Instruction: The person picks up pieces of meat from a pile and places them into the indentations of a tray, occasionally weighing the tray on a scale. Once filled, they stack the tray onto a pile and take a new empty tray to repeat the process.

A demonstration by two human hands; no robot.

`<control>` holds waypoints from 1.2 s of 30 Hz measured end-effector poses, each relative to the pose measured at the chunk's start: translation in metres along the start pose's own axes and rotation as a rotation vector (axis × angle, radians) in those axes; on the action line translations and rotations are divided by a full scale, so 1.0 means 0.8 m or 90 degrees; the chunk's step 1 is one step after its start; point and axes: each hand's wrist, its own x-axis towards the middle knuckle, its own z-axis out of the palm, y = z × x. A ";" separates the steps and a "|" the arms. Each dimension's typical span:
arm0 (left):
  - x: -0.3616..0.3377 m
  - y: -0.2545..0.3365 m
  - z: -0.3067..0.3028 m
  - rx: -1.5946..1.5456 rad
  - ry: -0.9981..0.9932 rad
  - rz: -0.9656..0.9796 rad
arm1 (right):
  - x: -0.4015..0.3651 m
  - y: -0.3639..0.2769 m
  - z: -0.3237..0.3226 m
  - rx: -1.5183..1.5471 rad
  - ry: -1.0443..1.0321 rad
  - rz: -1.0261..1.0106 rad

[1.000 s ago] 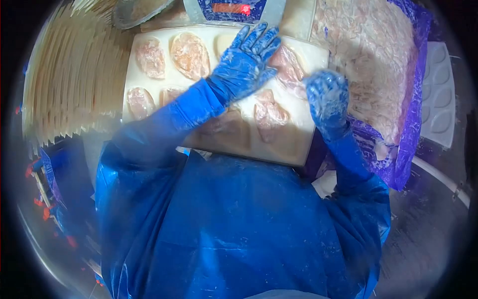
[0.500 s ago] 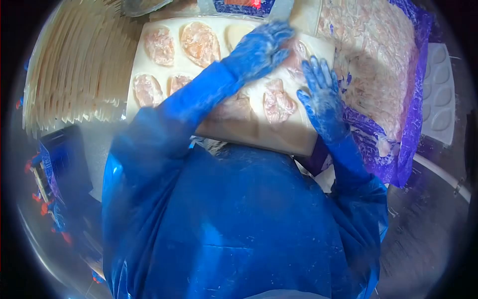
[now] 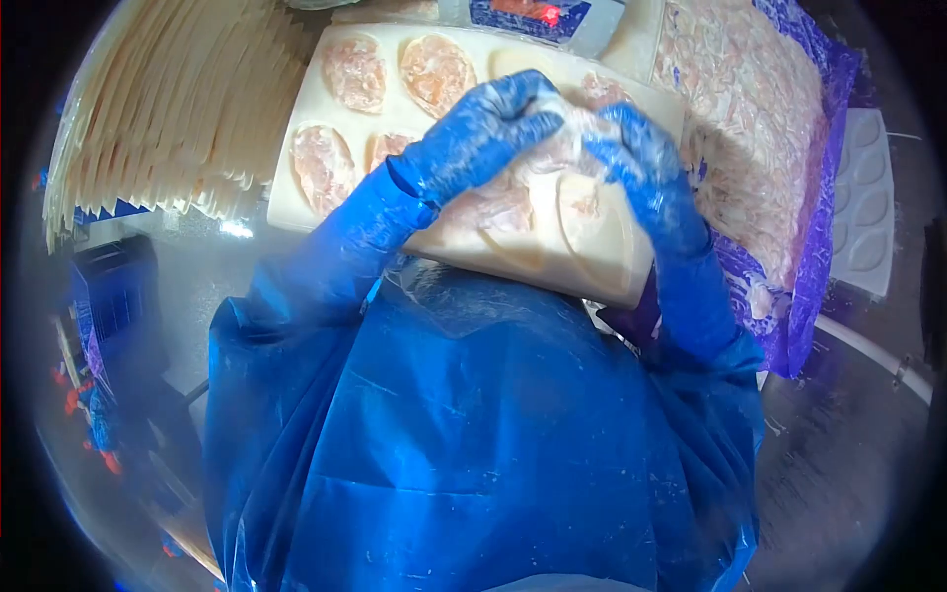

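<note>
Over the white moulded tray (image 3: 617, 279), a piece of pale raw chicken (image 3: 558, 150) is stretched between my two blue-gloved hands. My left hand (image 3: 493, 133) pinches its left end, fingers closed. On the other side, the fingers of my right hand (image 3: 643, 158) are bent round the right end. Teardrop hollows in the tray hold other chicken pieces, such as one at the upper left (image 3: 355, 74) and one below my left hand (image 3: 490, 209). A small scrap (image 3: 586, 204) lies in the lower right hollow. My left forearm partly covers another piece.
A large heap of raw chicken (image 3: 755, 128) lies on purple plastic (image 3: 832, 187) to the right, with another moulded tray (image 3: 866, 212) beyond. Many thin trays stand stacked (image 3: 182, 109) at the left. A device with a red display (image 3: 538, 14) sits behind the work tray.
My hands have come together and closed on a chicken piece. The piece that lay in the lower right hollow is gone from there, leaving a small scrap. The view has shifted slightly.
</note>
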 end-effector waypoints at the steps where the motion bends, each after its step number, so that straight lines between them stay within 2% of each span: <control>1: 0.001 0.008 -0.006 -0.071 0.040 -0.005 | 0.015 -0.021 0.003 -0.029 0.006 -0.002; 2: 0.002 0.018 -0.014 -0.143 0.081 -0.011 | 0.034 -0.035 0.001 -0.028 0.005 -0.005; 4: -0.017 0.018 -0.016 0.019 0.108 -0.033 | 0.078 -0.041 -0.002 0.013 -0.122 0.004; 5: -0.030 -0.046 -0.011 0.153 0.048 0.134 | 0.098 -0.039 0.000 0.028 -0.165 0.008; 6: -0.045 -0.052 -0.002 0.006 0.000 0.095 | 0.115 -0.032 0.010 -0.001 -0.123 -0.204; 7: -0.059 -0.058 0.006 -0.139 -0.037 0.048 | 0.122 -0.031 0.011 -0.014 -0.103 -0.310; 8: -0.082 -0.029 0.024 -0.556 -0.056 -0.213 | 0.129 -0.030 0.012 -0.030 -0.078 -0.415; 9: -0.081 -0.022 0.026 -0.556 -0.126 -0.192 | 0.133 -0.032 0.002 -0.173 0.016 -0.433; 10: -0.072 -0.015 0.018 -0.557 -0.127 -0.194 | 0.133 -0.044 0.002 -0.317 0.111 -0.442; 11: -0.058 -0.008 0.007 -0.217 -0.103 -0.044 | 0.113 -0.054 0.006 -0.190 0.109 -0.149; 12: -0.042 -0.009 -0.006 0.123 -0.073 0.104 | 0.099 -0.041 0.015 -0.191 0.107 -0.147; 14: 0.015 -0.035 -0.038 0.518 0.033 0.289 | 0.080 0.009 0.032 -0.463 0.094 -0.293; 15: 0.027 -0.040 -0.050 0.589 0.001 0.273 | 0.082 0.018 0.036 -0.466 0.094 -0.294; 16: 0.031 -0.046 -0.057 0.659 -0.032 0.256 | 0.086 0.026 0.040 -0.591 0.097 -0.268; 17: 0.030 -0.052 -0.061 0.656 -0.032 0.255 | 0.091 0.030 0.041 -0.715 0.098 -0.240; 18: 0.029 -0.048 -0.062 0.731 -0.044 0.256 | 0.105 0.034 0.038 -0.715 0.097 -0.237; 20: 0.019 -0.048 -0.057 0.806 -0.063 0.255 | 0.130 0.043 0.034 -0.722 0.231 -0.220; 22: 0.010 -0.049 -0.049 0.857 -0.039 0.270 | 0.126 0.022 0.040 -0.731 0.228 -0.226; 24: 0.015 -0.044 -0.050 0.847 -0.039 0.245 | 0.103 0.007 0.048 -0.595 0.240 -0.239; 26: 0.028 -0.037 -0.051 0.846 0.048 0.330 | 0.081 0.000 0.057 -0.548 0.202 -0.242; 28: 0.043 -0.052 -0.060 0.872 0.016 0.317 | 0.066 0.018 0.065 -0.498 0.165 -0.228; 30: 0.063 -0.051 -0.076 0.905 0.032 0.254 | 0.060 0.051 0.065 -0.746 0.039 -0.450; 31: 0.061 -0.058 -0.080 0.934 0.094 0.270 | 0.043 0.046 0.060 -0.734 -0.056 -0.308; 32: 0.057 -0.066 -0.079 0.935 0.100 0.265 | 0.033 0.042 0.062 -0.733 -0.062 -0.313; 34: 0.052 -0.080 -0.075 0.949 0.122 0.261 | 0.022 0.032 0.069 -0.687 0.055 -0.283; 35: 0.049 -0.092 -0.074 0.821 0.071 0.284 | 0.022 0.021 0.079 -0.699 0.023 -0.259; 36: 0.047 -0.088 -0.072 0.831 0.076 0.270 | 0.026 0.030 0.086 -0.687 0.012 -0.267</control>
